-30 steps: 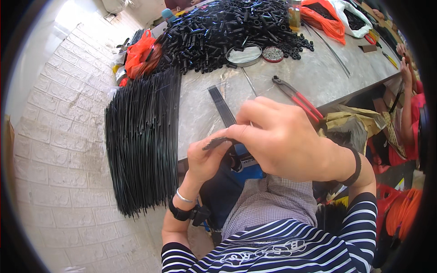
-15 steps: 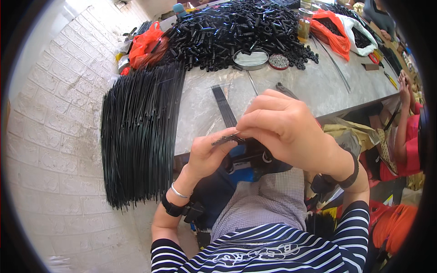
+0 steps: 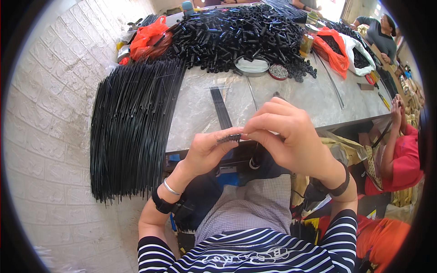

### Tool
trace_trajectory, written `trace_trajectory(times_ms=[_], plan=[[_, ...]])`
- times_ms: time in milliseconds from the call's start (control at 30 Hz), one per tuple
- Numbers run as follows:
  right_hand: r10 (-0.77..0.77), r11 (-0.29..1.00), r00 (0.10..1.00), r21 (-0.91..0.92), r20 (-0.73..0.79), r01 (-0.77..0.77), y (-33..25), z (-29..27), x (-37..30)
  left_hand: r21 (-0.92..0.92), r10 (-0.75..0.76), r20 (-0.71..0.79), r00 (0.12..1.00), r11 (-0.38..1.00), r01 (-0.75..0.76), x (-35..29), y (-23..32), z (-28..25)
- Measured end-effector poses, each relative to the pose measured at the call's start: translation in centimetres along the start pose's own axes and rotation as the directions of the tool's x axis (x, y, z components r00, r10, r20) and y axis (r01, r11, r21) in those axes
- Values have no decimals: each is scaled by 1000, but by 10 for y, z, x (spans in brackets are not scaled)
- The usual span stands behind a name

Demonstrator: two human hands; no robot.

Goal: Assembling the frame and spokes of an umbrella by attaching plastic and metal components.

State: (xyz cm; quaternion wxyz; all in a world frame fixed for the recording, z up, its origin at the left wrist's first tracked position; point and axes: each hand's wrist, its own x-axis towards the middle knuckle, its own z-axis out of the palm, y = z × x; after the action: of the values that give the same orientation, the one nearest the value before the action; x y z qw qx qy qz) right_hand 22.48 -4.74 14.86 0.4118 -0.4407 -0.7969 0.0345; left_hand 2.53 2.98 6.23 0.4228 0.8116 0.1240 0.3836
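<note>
My left hand (image 3: pixel 203 151) is closed around a small flat row of thin black rods (image 3: pixel 221 109). Their near ends stick out side by side between thumb and forefinger, while the far ends extend over the table. Close beside these ends is my right hand (image 3: pixel 291 134), thumb and forefinger pinched together at the rods' tips. Whatever sits in that pinch is too small to make out. Beyond my hands stand a round tin of thin white sticks (image 3: pixel 252 66) and a small red-rimmed tin (image 3: pixel 278 72) of tiny pale pieces.
A thick bunch of long black rods (image 3: pixel 132 132) overhangs the table's left edge. Black tubular parts (image 3: pixel 232 36) are heaped at the back. Red bags (image 3: pixel 150 38), a white bag (image 3: pixel 359 57) and a jar (image 3: pixel 307 41) flank them. A co-worker in red (image 3: pixel 400 159) sits at right.
The whole view has shifted slightly, showing more of the room at the back. Both hands keep their grip; the rods' near ends now appear as a more even row.
</note>
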Motion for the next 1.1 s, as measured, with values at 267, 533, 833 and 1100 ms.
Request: trace_trajectory(times_ms=[267,533,833,1100], plan=[[-127,981,992,-146,-6,125,-4,-1,4,-37,7,16,1000,999,-6,1,-4,-1],[-146,989,989,-8,29,146,2,-2,8,-4,37,56,998,999,-37,1,-10,-3],[-103,995,995,11,-11,104,-6,10,6,8,-12,56,998,1000,12,-3,-11,-5],[-90,994,996,67,-10,91,-6,15,12,4,60,49,997,998,-60,6,-7,-3]])
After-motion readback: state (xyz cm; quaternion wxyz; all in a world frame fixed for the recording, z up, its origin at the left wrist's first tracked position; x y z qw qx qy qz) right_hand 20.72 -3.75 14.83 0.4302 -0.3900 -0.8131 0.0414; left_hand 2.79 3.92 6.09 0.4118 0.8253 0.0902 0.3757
